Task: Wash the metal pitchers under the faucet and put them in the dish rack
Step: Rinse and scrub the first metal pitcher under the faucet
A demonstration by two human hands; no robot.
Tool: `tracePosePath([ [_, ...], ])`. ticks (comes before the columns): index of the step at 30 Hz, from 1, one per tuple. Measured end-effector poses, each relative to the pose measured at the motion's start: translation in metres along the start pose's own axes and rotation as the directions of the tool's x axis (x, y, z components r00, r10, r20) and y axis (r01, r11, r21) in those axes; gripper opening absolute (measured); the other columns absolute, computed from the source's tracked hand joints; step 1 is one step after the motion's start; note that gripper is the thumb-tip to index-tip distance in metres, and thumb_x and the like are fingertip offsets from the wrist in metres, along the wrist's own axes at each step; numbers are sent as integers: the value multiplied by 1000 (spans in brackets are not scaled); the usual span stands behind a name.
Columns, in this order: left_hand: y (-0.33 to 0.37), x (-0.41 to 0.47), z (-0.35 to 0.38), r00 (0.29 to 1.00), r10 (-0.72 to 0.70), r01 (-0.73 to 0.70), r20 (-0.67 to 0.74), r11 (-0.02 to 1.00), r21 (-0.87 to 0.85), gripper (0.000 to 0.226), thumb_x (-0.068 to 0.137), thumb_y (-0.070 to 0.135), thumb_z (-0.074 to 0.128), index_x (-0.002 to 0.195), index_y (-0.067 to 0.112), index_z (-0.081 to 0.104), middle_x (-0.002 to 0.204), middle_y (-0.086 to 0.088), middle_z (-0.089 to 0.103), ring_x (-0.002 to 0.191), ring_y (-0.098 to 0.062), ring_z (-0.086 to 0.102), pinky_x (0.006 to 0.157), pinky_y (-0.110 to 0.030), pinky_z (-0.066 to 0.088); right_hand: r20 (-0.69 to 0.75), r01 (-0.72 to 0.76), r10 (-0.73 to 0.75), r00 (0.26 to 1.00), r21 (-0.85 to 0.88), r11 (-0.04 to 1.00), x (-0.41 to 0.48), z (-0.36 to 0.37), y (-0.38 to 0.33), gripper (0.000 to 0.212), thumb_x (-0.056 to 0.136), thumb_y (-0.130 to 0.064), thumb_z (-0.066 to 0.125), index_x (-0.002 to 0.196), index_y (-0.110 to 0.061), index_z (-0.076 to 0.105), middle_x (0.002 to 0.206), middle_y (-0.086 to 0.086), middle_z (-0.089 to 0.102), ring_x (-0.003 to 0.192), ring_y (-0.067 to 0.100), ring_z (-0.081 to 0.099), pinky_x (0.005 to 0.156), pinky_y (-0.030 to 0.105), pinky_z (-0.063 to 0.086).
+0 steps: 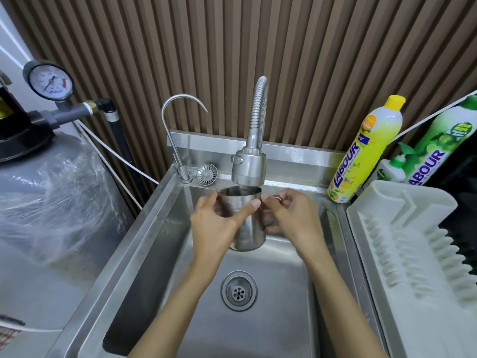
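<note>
Left hand wraps the metal pitcher, right hand grips its far side (handle hidden), mouth up under the faucet head to fill; dish rack empty at three o'clock.

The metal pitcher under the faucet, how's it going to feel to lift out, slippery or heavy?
The metal pitcher is smooth, shiny steel, so probably slippery when wet. Its open top sits right under the faucet head, so it may hold water and feel heavier. It looks rigid; both hands, left hand and right hand, steady it.
</note>
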State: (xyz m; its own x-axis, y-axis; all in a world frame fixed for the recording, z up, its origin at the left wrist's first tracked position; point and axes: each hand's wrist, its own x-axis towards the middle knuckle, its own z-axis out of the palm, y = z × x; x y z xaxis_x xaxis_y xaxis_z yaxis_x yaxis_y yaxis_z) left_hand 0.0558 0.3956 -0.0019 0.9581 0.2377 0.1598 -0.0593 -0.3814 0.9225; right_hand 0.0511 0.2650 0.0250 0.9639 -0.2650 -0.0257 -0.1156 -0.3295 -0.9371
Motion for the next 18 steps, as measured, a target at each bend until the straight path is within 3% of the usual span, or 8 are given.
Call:
tracePosePath([
  [2,-4,1,3,988,-59,75,145,992,-105,56,51,55,79,96,23,71,93,3,70,87,-2,66,73,-1,43,-75,104,-125,989,-236,966,-5,-8,-11,25,81,-32,64,67,-14,53,71,8,66,76,31,63,74,40,51],
  [5,-7,3,12,966,-45,111,255,961,-252,57,50,44,84,101,23,70,97,8,74,99,-4,66,87,-17,48,-125,195,-247,961,-327,925,-14,-13,-21,20,84,-24,62,72,-13,50,62,-2,54,68,23,50,59,31,34],
  [8,-4,6,23,981,4,73,196,920,-385,68,55,12,88,117,13,60,103,6,72,101,-3,65,88,-16,50,-155,205,-218,964,-93,974,-9,-8,-11,22,84,-14,61,69,-23,49,85,-8,65,77,21,60,69,28,46],
  [9,-3,9,25,987,26,39,157,915,-401,75,53,11,87,121,15,57,107,5,70,102,-3,65,90,-16,49,-156,198,-197,968,-10,980,-6,-4,-5,27,85,-11,59,68,-28,47,93,-11,66,82,20,62,73,25,47],
  [12,2,15,19,986,158,-139,51,955,-263,79,49,19,85,116,39,50,113,13,61,104,12,56,91,-8,40,-24,83,-79,997,318,944,4,7,14,26,88,-8,57,67,-19,47,104,-10,67,97,12,63,89,21,48],
  [14,4,16,11,968,250,-246,16,960,-130,81,52,12,87,122,28,51,112,16,53,99,24,46,83,4,32,101,-43,-7,995,483,875,8,16,26,17,89,-8,56,73,-8,51,102,8,67,103,20,64,97,32,50],
  [16,4,16,5,959,282,-283,-8,959,-33,80,52,12,87,124,19,54,111,11,51,98,17,48,82,5,30,158,-99,26,987,478,873,5,21,29,14,90,-12,56,83,0,55,91,15,67,92,21,66,91,33,54],
  [18,3,15,-1,970,241,-241,-29,970,22,76,48,29,86,119,22,58,107,6,53,98,-1,51,84,-3,35,157,-107,40,987,444,890,1,20,26,17,89,-15,58,85,1,58,81,11,68,80,18,68,79,30,59],
])
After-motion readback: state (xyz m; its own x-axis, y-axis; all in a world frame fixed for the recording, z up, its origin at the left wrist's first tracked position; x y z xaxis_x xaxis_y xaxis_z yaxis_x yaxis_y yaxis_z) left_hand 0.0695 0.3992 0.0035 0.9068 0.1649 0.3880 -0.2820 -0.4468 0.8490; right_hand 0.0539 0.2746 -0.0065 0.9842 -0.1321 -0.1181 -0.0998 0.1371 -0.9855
